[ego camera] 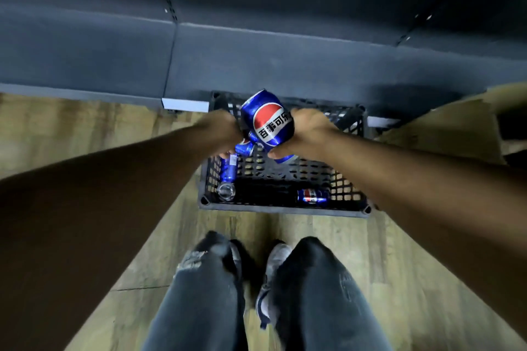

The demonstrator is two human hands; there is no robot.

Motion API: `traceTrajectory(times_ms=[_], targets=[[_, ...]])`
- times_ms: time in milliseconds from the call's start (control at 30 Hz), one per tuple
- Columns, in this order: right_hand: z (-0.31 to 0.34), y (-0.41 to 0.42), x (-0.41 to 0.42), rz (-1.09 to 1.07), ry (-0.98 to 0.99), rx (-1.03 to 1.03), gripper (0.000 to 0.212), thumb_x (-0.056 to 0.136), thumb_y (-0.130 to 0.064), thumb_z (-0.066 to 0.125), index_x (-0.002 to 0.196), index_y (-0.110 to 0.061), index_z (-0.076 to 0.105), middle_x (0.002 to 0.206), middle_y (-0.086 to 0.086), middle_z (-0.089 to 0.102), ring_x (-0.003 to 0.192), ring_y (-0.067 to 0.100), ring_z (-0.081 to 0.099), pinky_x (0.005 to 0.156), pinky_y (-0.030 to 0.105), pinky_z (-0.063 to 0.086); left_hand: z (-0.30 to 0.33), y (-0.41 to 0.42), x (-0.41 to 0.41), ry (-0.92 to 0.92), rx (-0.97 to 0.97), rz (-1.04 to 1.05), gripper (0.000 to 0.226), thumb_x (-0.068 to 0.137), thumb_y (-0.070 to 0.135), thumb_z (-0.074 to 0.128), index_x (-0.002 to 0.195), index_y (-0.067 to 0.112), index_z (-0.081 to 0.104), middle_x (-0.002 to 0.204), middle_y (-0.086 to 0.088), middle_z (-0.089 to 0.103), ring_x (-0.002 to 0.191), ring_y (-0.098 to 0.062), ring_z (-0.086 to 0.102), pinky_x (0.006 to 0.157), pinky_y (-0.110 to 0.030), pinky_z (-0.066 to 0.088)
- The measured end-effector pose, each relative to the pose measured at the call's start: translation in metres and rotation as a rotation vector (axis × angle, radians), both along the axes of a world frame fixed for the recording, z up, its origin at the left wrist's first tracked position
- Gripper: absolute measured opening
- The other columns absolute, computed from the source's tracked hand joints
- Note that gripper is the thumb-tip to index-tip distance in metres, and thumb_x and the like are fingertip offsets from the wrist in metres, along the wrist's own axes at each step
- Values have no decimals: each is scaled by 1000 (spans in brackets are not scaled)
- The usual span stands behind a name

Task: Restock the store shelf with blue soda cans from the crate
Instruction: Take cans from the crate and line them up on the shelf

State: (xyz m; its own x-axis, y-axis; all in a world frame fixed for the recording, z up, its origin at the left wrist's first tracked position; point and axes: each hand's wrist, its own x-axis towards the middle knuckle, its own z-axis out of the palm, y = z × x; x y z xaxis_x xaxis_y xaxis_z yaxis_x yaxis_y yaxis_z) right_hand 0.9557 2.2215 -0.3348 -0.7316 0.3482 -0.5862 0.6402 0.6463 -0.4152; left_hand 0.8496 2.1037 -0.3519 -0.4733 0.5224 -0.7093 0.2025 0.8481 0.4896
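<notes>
**Both hands on cans over the crate**

Right hand (pixel 309 129) wraps a blue Pepsi can (pixel 268 120), logo up, tilted, held above the black plastic crate (pixel 285 209). Left hand (pixel 221 131) grips a second blue can (pixel 244 148) lower down, fingers curled round it, partly hidden. In the crate: one can (pixel 229 169) against the left wall, a can top-up (pixel 226 191) in the near-left corner, one lying flat (pixel 312 196) near the front. Crate sits on wood-look floor (pixel 85 128), touching the dark shelf base (pixel 256 65). Jeans and grey shoes (pixel 273 262) below.
</notes>
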Motion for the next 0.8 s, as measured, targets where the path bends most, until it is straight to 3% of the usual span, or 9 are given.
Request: traceTrajectory(times_ms=[67,200,367,533,667,733,800], targets=[[43,-2,-4,-24,18,21,37,68,-42,80,91,-22,59,76,-5,52,78,13,51,52,20,34,47,1,-2,32,-6,-7,20,91,8,50,72,8,58,68,-9,60,47,-14,59,33,-13,34],[121,-2,-8,-150,129,-16,43,66,-35,83,89,-19,50,69,-13,42,72,11,47,46,8,29,123,5,-9,194,-12,-21,19,89,7,50,97,-2,63,95,-18,68,85,-31,66,57,-26,45],[196,0,-13,-231,217,-46,44,63,-32,86,96,-17,62,76,-8,56,73,11,56,48,12,36,199,7,-17,274,-21,-15,21,86,6,46,99,-1,60,97,-19,67,80,-33,65,50,-24,42],[262,4,-19,-269,306,-71,29,66,-26,85,76,-21,58,73,-6,58,60,-2,49,42,2,33,262,6,-27,323,24,-4,23,87,3,43,98,-5,62,93,-22,69,81,-33,66,49,-20,37],[305,5,-26,-269,387,-30,43,64,-31,85,97,-15,63,90,-2,65,74,11,58,50,10,38,307,3,-31,450,42,-30,22,81,4,44,87,-3,65,72,-17,64,77,-32,64,58,-24,43],[326,6,-29,-259,413,5,40,64,-34,84,93,-17,62,85,-2,63,71,11,56,49,12,35,327,6,-33,520,60,-41,24,82,7,45,97,-1,63,86,-18,64,91,-33,63,70,-28,44],[348,6,-31,-252,446,26,38,65,-35,84,90,-17,60,80,-4,59,68,10,53,48,11,34,345,9,-36,604,63,-64,28,85,10,47,108,2,61,104,-19,64,99,-33,60,73,-29,42]])
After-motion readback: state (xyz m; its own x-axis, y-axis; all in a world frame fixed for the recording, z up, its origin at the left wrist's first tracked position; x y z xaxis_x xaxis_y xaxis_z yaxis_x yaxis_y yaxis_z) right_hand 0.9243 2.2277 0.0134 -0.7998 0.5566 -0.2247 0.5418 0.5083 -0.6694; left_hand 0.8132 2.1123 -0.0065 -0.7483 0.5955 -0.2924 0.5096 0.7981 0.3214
